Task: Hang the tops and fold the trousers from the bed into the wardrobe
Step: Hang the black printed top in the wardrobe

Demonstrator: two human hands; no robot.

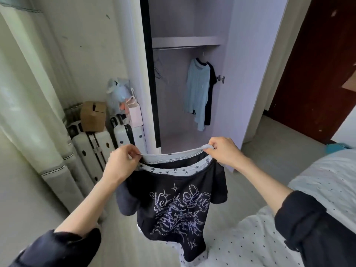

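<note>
A dark navy top (173, 207) with a white script print and a star-patterned white neckline hangs in front of me. My left hand (121, 162) pinches the left side of its neckline. My right hand (223, 151) grips the right side, stretching the collar wide. Straight ahead stands the open wardrobe (188, 41) with a rail (177, 48) under its shelf. A light blue top (197, 93) and a black top (211, 93) hang from the rail on the right. An empty hanger (158, 68) hangs at the left of the rail.
The bed (317, 189) with dotted white bedding lies at the lower right. White suitcases (94, 147), a cardboard box (93, 116) and bags stand left of the wardrobe. Curtains (28, 112) hang at far left. A dark red door (316, 74) is at right.
</note>
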